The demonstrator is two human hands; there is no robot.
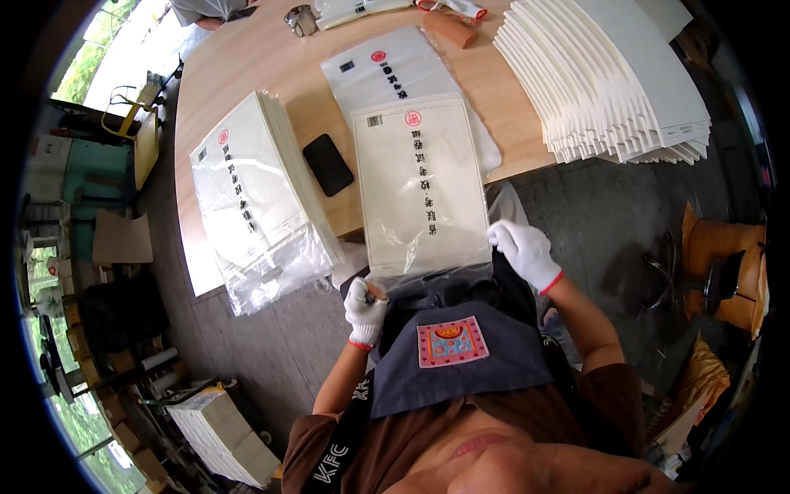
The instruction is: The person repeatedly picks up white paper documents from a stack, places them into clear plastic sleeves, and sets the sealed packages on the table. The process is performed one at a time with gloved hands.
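In front of me a clear plastic bag (428, 198) with cream printed paper in it lies at the table's near edge, its lower end hanging over toward my lap. My left hand (364, 313), in a white knit glove with a red cuff, is closed at the bag's lower left corner; bare fingertips show there. At the bag's lower right edge, my right hand (527, 253), gloved the same way, has its fingers curled and pinched on the plastic. Under the far end of this bag lies a flat printed plastic bag (387, 62).
Left stands a stack of filled bags (255, 189), beside a black phone (328, 165). Fanned white paper folders (609, 82) pile up at far right. A metal cup-like object (302, 20) and an orange-brown block (450, 30) sit at the back. A person's arm (207, 11) shows at far left.
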